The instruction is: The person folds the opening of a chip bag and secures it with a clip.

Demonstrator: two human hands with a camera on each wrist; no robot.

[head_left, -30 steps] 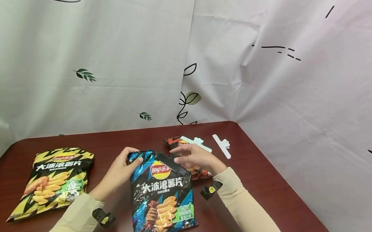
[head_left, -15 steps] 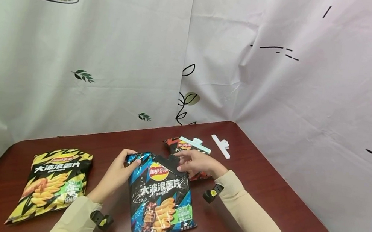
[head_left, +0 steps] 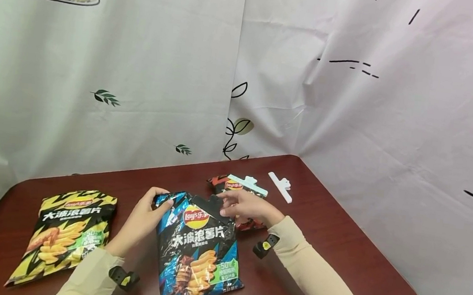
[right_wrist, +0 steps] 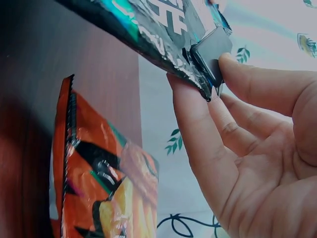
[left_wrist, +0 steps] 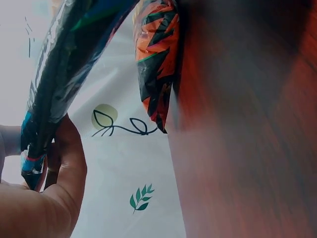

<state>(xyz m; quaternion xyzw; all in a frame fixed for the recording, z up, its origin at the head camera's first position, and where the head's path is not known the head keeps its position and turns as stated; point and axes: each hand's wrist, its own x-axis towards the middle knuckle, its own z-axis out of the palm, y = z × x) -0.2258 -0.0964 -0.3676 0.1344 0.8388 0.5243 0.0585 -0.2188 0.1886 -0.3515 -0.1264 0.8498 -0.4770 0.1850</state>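
A blue and black potato chip bag (head_left: pixel 190 258) is held up tilted over the table, its printed front towards me. My left hand (head_left: pixel 141 217) grips its top left corner, thumb in front and fingers behind. Along the top edge sits a black bag clip (head_left: pixel 208 205), its handle facing me. My right hand (head_left: pixel 252 208) pinches this clip at the bag's top right. In the right wrist view the thumb presses the clip (right_wrist: pixel 213 54) while the fingers lie behind the bag. The left wrist view shows the bag (left_wrist: pixel 64 64) edge-on in the left fingers.
On the left lies a yellow and black chip bag (head_left: pixel 67 233). Behind my right hand is a red chip bag (head_left: pixel 217 180) with a pale mint clip (head_left: pixel 249 184) across its top. A white clip (head_left: pixel 281 187) lies beside it on the dark red table (head_left: pixel 338 254). White printed curtains hang behind.
My right fingers have closed in from spread over the clip to pinching it, and the clip's handle now shows. Bag and hands have shifted slightly left.
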